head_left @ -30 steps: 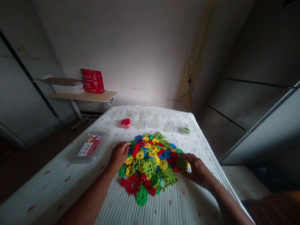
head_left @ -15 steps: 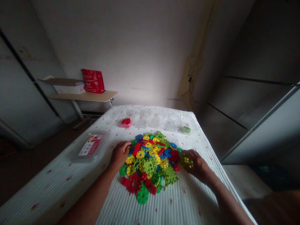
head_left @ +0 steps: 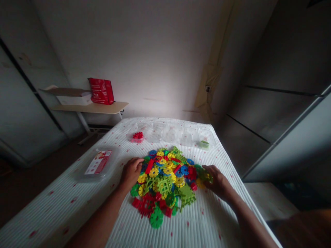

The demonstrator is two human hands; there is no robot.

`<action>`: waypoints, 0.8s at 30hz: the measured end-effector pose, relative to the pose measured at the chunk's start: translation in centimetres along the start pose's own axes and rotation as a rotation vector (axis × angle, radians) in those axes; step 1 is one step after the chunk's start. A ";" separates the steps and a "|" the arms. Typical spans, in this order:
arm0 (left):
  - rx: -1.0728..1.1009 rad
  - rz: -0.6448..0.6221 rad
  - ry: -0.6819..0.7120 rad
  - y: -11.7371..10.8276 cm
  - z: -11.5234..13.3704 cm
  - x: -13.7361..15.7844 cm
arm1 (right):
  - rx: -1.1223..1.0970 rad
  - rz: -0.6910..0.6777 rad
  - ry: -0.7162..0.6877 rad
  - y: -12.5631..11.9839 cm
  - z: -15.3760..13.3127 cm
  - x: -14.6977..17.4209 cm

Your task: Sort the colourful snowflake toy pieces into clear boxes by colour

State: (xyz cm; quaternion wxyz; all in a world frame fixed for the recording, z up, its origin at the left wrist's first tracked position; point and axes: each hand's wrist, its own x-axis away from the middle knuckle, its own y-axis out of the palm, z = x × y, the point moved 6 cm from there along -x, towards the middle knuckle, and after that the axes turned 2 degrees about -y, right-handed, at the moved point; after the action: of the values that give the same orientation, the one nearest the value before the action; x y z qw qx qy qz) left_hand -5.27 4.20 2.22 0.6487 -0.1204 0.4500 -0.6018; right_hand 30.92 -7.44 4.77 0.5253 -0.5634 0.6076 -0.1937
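Note:
A heap of plastic interlocking building pieces (head_left: 165, 186) lies in front of me: notched discs and toothed plates in red, yellow, blue and green. At its left edge rests my left hand (head_left: 131, 172), fingers loosely curved and fingertips touching the outer discs; I see nothing held in it. My right hand (head_left: 217, 181) is at the right edge, closed on a light green toothed building piece (head_left: 208, 177), which its fingers partly cover. A yellow disc (head_left: 200, 183) lies close to that hand.
Several clear plastic tubs stand in a row behind the heap; the left tub (head_left: 131, 137) holds red pieces, the right one (head_left: 212, 139) light green pieces. A labelled clear container (head_left: 99, 165) sits at left. Beyond are a side table (head_left: 103, 107) and red bag (head_left: 101, 91).
The light green piece in my right hand has tilted and shows less of its latticed face. My left hand stays at the heap's edge. The whole view shifts slightly.

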 end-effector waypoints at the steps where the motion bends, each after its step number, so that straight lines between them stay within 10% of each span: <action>1: 0.001 0.001 -0.001 0.0 0.0 0.0 | 0.009 0.004 0.011 0.0 0.3 0.0; 18: 0.015 0.013 -0.010 0.1 -0.2 0.1 | 0.227 -0.024 0.088 0.5 0.3 0.5; 24: 0.020 0.015 -0.003 0.1 -0.3 0.0 | 0.285 0.084 0.044 -2.6 -0.1 -1.5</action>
State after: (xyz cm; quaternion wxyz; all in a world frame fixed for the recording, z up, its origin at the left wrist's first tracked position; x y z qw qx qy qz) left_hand -5.39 4.33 2.02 0.6550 -0.1113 0.4439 -0.6012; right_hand 31.82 -6.86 7.63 0.5944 -0.4527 0.6082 -0.2680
